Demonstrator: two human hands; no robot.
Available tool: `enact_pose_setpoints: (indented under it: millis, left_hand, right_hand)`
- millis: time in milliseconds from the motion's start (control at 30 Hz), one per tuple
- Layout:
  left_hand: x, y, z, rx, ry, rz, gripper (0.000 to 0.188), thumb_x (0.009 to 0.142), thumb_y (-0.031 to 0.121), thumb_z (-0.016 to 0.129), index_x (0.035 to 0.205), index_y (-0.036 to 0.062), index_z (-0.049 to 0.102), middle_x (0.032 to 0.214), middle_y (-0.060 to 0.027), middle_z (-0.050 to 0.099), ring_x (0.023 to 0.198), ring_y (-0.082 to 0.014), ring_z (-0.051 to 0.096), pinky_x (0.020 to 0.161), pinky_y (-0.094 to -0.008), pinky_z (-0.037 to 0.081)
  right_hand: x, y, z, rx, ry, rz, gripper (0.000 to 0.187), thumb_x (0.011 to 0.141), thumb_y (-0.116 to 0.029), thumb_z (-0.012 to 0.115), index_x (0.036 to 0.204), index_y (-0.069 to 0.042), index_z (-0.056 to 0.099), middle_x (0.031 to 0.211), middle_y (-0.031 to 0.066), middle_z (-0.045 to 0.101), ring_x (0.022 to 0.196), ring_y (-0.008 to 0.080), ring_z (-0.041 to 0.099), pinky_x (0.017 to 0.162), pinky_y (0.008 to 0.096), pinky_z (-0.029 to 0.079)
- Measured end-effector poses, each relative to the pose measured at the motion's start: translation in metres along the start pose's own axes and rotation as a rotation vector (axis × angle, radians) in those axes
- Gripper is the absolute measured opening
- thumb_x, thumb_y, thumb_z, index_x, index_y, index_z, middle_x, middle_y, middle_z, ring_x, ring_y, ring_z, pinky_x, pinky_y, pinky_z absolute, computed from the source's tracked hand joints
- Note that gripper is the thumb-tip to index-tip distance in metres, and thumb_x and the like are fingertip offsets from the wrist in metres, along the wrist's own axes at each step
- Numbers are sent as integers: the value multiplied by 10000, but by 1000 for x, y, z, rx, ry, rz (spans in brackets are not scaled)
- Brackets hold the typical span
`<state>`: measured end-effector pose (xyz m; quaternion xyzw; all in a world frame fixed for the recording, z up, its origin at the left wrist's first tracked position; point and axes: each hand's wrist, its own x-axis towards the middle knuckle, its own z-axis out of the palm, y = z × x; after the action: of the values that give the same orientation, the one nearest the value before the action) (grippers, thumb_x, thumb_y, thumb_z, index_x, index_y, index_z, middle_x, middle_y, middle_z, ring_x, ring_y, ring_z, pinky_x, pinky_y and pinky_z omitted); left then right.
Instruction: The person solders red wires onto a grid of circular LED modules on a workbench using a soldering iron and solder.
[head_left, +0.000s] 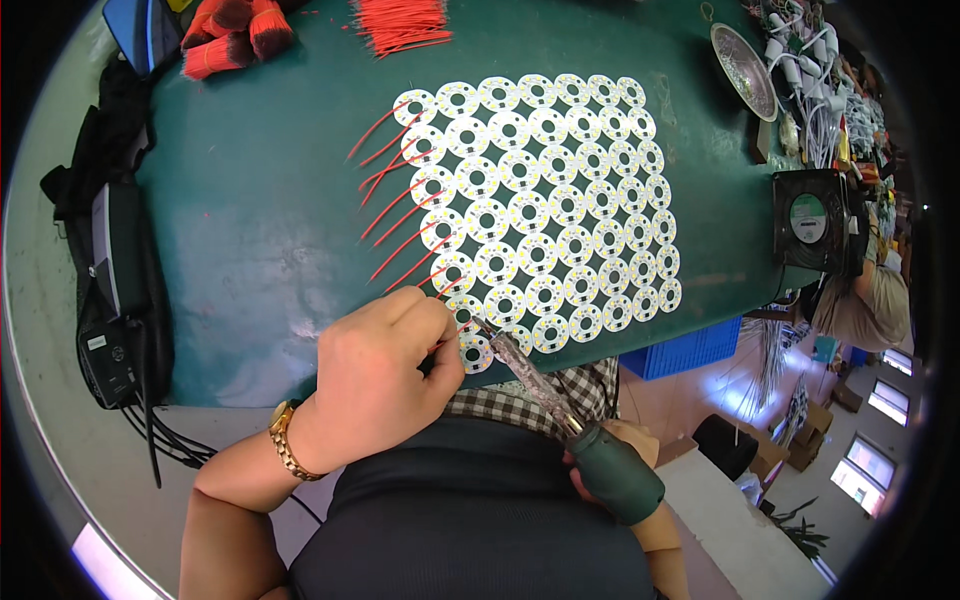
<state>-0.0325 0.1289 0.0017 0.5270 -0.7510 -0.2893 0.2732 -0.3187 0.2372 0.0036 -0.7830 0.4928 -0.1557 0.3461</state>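
Left hand (388,365) pinched (can't tell on what), right hand (632,438) grips soldering iron (612,470); left-column discs (443,242) mostly have red wires (388,209), others none.

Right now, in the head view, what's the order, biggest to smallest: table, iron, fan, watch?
1. Table
2. Iron and fan: too close to rank; iron looks longer, fan wider
3. Watch
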Motion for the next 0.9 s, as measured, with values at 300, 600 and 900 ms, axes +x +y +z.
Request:
enact_pose_setpoints:
  millis: [300,600,900]
  left_hand:
    - [2,-1,2,4,20,25,148,688,-42,714,732,53,611,680,-46,582,527,-156,562,465,-268,407]
    - [1,-1,1,23,18,24,145,674,-40,714,729,54,618,671,-45,581,527,-163,562,478,-275,428]
    - [5,0,-1,15,13,41,149,678,-47,716,729,50,616,650,-48,572,502,-182,553,462,-288,424]
  right_hand:
    - [-10,8,13,5,84,61,242,592,-218,750,829,-188,710,740,3,677,665,252,656,626,379,529]
    - [-5,-11,-2,91,1,183,301,600,-176,794,885,-154,698,856,68,696,726,267,698,643,356,561]
    - [-12,0,-3,176,273,274,319,567,-86,741,878,-97,672,871,65,682,695,250,661,623,326,532]
